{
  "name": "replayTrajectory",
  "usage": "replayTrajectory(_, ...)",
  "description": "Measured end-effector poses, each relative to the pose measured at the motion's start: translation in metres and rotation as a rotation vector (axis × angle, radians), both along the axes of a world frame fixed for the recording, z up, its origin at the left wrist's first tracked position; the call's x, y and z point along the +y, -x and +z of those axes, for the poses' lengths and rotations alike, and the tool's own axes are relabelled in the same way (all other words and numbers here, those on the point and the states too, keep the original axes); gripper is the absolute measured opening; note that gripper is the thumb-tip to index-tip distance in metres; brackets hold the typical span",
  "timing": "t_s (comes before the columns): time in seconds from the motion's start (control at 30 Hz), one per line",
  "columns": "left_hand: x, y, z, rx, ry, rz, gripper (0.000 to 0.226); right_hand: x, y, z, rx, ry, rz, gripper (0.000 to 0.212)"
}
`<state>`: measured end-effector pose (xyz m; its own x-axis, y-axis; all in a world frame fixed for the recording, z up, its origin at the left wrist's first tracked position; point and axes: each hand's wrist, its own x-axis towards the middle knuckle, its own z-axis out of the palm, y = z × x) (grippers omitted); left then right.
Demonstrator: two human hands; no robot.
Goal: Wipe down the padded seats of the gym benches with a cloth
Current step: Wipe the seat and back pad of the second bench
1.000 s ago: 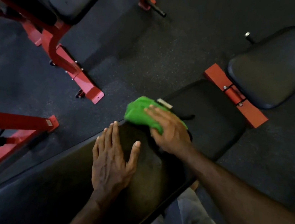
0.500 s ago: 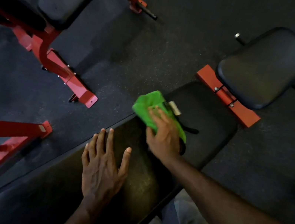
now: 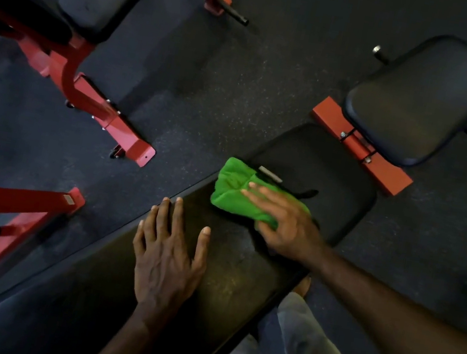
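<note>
Right hand [image 3: 289,226] presses the green cloth [image 3: 235,192] flat onto the black padded bench [image 3: 239,283], fingers [image 3: 257,194] straight on top, near the pad's far left edge. Left hand [image 3: 166,258] rests palm-down beside it, fingers relaxed, grasping nothing.

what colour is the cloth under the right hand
Bright green; the cloth shows best in the head view, under the right hand.
</note>
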<state>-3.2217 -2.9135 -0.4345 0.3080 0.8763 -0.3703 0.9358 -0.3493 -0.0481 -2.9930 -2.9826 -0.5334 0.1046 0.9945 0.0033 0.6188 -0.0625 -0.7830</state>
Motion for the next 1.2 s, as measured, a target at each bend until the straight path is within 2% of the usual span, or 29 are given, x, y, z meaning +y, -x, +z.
replayTrajectory(0.03, 0.0, 0.001, 0.001, -0.005, -0.006, -0.003, 0.08, 0.002, -0.011, -0.006, -0.006, 0.012, -0.064, 0.065)
replayTrajectory(0.1, 0.0, 0.0, 0.002, -0.01, -0.013, -0.013, 0.08, 0.008, -0.017, -0.014, 0.048, 0.092, -0.368, 0.06)
replayTrajectory(0.17, -0.001, 0.0, 0.0, -0.013, -0.022, -0.011, 0.078, 0.014, 0.011, -0.009, 0.051, 0.169, -0.581, 0.058)
replayTrajectory(0.2, -0.001, 0.001, -0.001, -0.013, -0.03, -0.009, 0.077, 0.012, 0.03, -0.001, 0.049, 0.144, -0.584, 0.058)
replayTrajectory(0.27, -0.003, 0.001, -0.002, -0.018, -0.045, -0.003, 0.075, -0.01, 0.058, 0.011, 0.052, 0.001, -0.337, 0.059)
replayTrajectory(0.33, -0.002, 0.002, -0.003, -0.023, -0.045, -0.006, 0.073, -0.03, 0.044, 0.014, 0.012, -0.029, -0.05, 0.065)
replayTrajectory(0.37, -0.002, 0.003, -0.003, -0.029, -0.041, -0.012, 0.072, -0.035, 0.029, 0.01, -0.024, -0.015, -0.023, 0.067)
replayTrajectory(0.4, -0.002, 0.002, -0.002, -0.034, -0.039, -0.014, 0.07, -0.037, 0.016, 0.004, -0.033, 0.023, -0.104, 0.065)
replayTrajectory(0.47, -0.002, 0.002, 0.001, -0.048, -0.029, -0.02, 0.07, -0.039, 0.003, -0.002, 0.057, 0.117, -0.457, 0.061)
replayTrajectory(0.53, -0.002, 0.002, 0.002, -0.057, -0.028, -0.025, 0.072, -0.038, 0.029, 0.003, 0.032, 0.15, -0.676, 0.056)
replayTrajectory(0.57, 0.0, 0.002, 0.002, -0.064, -0.033, -0.029, 0.073, -0.042, 0.05, 0.011, 0.016, 0.112, -0.678, 0.055)
replayTrajectory(0.63, 0.001, 0.004, 0.001, -0.083, -0.027, -0.037, 0.074, -0.063, 0.082, 0.026, 0.024, -0.027, -0.44, 0.06)
replayTrajectory(0.7, 0.0, 0.006, 0.0, -0.121, -0.013, -0.058, 0.073, -0.083, 0.078, 0.027, 0.011, -0.072, -0.207, 0.068)
replayTrajectory(0.73, 0.0, 0.005, 0.0, -0.142, 0.001, -0.077, 0.073, -0.086, 0.068, 0.024, -0.008, -0.075, -0.203, 0.068)
replayTrajectory(0.77, -0.001, 0.005, 0.001, -0.163, 0.017, -0.097, 0.072, -0.087, 0.061, 0.016, 0.011, -0.059, -0.291, 0.064)
replayTrajectory(0.83, -0.002, 0.005, 0.003, -0.197, 0.034, -0.137, 0.072, -0.081, 0.064, 0.014, 0.094, -0.02, -0.638, 0.056)
replayTrajectory(0.9, -0.001, 0.006, 0.002, -0.215, 0.052, -0.157, 0.068, -0.073, 0.1, 0.025, 0.056, 0.0, -0.844, 0.052)
replayTrajectory(0.93, -0.001, 0.008, 0.001, -0.225, 0.057, -0.156, 0.066, -0.076, 0.123, 0.035, 0.031, -0.047, -0.827, 0.051)
replayTrajectory(1.0, 0.0, 0.01, 0.0, -0.27, 0.063, -0.133, 0.062, -0.096, 0.155, 0.045, 0.039, -0.184, -0.625, 0.053)
replayTrajectory(1.07, 0.0, 0.009, 0.0, -0.343, 0.07, -0.107, 0.058, -0.116, 0.149, 0.044, 0.015, -0.195, -0.481, 0.055)
replayTrajectory(1.13, 0.001, 0.008, 0.001, -0.387, 0.077, -0.075, 0.056, -0.119, 0.133, 0.038, 0.05, -0.138, -0.542, 0.055)
replayTrajectory(1.2, 0.002, 0.01, 0.002, -0.419, 0.082, -0.062, 0.054, -0.108, 0.142, 0.04, 0.075, -0.113, -0.768, 0.049)
